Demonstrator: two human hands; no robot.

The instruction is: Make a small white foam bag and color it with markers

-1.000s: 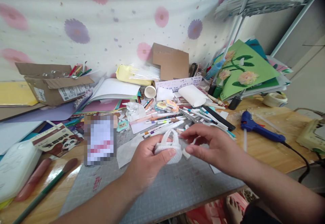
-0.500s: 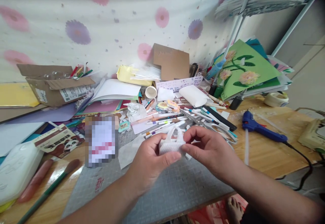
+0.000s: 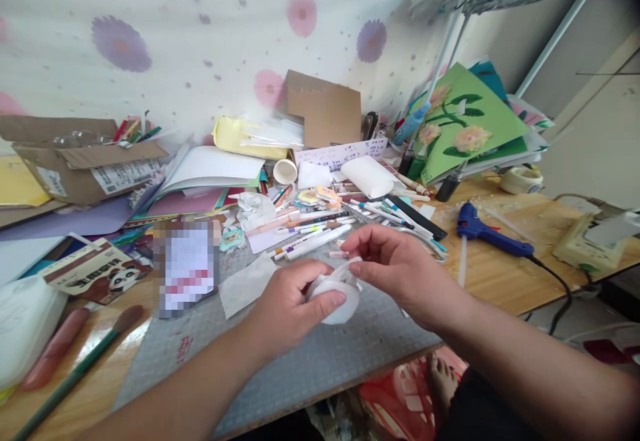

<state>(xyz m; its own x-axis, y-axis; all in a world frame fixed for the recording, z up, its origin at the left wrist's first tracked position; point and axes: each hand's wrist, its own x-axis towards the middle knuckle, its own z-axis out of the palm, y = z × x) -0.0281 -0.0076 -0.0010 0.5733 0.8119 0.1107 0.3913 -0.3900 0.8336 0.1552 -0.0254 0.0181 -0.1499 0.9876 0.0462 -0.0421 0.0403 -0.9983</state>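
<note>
My left hand (image 3: 287,308) is closed round a small white basket-shaped craft piece (image 3: 340,298), held just above the grey cutting mat (image 3: 320,361). My right hand (image 3: 400,271) pinches the white handle at the top of the same piece with thumb and forefinger. Both hands meet over the middle of the mat, near its far edge. Several markers and pens (image 3: 310,241) lie scattered just beyond the hands.
A blue glue gun (image 3: 483,231) with its black cord lies on the wooden table to the right. A cardboard box (image 3: 85,161) stands at the back left, a green flower card (image 3: 465,124) at the back right. A brush (image 3: 75,371) and a panda-printed packet (image 3: 95,271) lie at the left.
The white piece has tilted over in my left hand, and my right hand has closed on its handle. The view has shifted slightly down and right.
</note>
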